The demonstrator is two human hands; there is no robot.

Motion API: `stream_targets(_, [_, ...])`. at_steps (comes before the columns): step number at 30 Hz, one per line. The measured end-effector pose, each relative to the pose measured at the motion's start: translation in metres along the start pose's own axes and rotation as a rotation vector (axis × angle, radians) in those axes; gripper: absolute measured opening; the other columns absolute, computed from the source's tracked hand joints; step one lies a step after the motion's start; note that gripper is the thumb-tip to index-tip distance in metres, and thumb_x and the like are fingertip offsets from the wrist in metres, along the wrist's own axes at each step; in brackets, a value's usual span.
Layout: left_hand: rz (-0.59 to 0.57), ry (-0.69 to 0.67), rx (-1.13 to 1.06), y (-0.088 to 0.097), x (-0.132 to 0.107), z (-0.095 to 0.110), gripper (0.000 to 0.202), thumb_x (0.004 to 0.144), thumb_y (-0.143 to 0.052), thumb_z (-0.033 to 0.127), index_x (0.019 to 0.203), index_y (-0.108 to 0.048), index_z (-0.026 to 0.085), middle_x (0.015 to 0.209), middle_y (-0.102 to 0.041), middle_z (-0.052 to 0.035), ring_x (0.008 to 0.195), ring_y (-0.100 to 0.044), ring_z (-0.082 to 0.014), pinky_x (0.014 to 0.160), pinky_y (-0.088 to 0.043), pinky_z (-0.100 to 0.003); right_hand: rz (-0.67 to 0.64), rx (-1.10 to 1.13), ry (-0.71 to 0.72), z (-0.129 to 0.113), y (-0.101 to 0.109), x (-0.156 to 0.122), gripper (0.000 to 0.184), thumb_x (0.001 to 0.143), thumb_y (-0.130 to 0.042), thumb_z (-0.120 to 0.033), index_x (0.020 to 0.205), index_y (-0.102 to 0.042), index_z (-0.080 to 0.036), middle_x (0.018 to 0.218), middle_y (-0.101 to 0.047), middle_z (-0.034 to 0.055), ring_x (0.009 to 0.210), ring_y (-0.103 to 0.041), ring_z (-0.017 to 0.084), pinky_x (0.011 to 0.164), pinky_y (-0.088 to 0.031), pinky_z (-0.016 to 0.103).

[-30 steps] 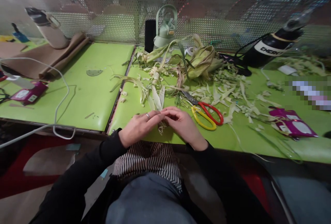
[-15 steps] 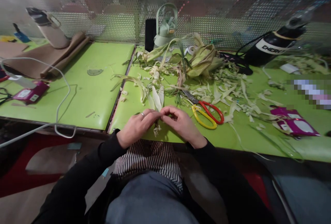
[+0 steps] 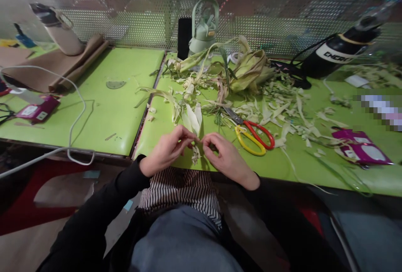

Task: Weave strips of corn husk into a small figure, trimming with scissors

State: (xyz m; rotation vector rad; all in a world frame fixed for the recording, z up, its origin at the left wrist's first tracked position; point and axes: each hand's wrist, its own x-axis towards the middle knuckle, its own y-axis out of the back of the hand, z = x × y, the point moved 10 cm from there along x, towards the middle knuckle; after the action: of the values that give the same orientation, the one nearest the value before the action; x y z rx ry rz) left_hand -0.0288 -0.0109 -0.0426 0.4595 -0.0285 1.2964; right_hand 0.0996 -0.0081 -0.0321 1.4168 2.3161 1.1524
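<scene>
My left hand (image 3: 166, 149) and my right hand (image 3: 223, 158) meet over the near edge of the green table (image 3: 103, 112). Both pinch a small pale strip of corn husk (image 3: 196, 153) that hangs between their fingertips. The fingers of both hands are curled closed on it. Just behind them lie two pale husk leaves (image 3: 193, 120). Red and yellow scissors (image 3: 251, 136) rest on the table right of my right hand.
A heap of green corn husks (image 3: 248, 71) and many scraps cover the table's middle and right. A green jug (image 3: 203, 24), a black bottle (image 3: 339, 52), a purple packet (image 3: 361, 152), a white cable (image 3: 75, 112) and brown paper (image 3: 53, 66) surround the area.
My hands have drawn slightly apart, and the husk strip now hangs in the gap between the fingertips. The view has shifted a little.
</scene>
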Motion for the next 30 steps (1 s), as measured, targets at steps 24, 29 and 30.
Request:
stream_targets(24, [0.086,0.267,-0.393,-0.008,0.003,-0.018,0.017,0.095,-0.053,0.032,0.092,-0.044,0.019,0.077,-0.066,0.0002,0.061,-0.056,-0.007,0.056,-0.045,-0.019,0.146,-0.368,0.191,-0.022,-0.001,-0.005,0.022,0.095,-0.053,-0.023,0.109,-0.07,-0.02,0.091,-0.064,0.0093,0.086,-0.057,0.024,0.075,-0.051,0.038])
stream_targets(29, [0.085,0.264,-0.358,-0.006,0.0,-0.015,0.017,0.096,-0.053,0.033,0.093,-0.045,0.018,0.077,-0.067,-0.0008,0.066,-0.057,-0.008,0.061,-0.044,-0.022,0.208,-0.328,0.201,-0.022,0.013,-0.005,0.022,0.096,-0.054,-0.029,0.1,-0.074,-0.022,0.087,-0.067,0.0085,0.084,-0.058,0.023,0.075,-0.05,0.039])
stream_targets(30, [0.088,0.268,-0.364,-0.006,0.0,-0.016,0.018,0.096,-0.053,0.033,0.092,-0.046,0.018,0.077,-0.067,-0.0007,0.064,-0.056,-0.008,0.061,-0.043,-0.022,0.198,-0.256,0.185,-0.021,0.017,-0.006,0.019,0.095,-0.057,-0.031,0.098,-0.074,-0.023,0.088,-0.067,0.0075,0.085,-0.059,0.022,0.076,-0.05,0.039])
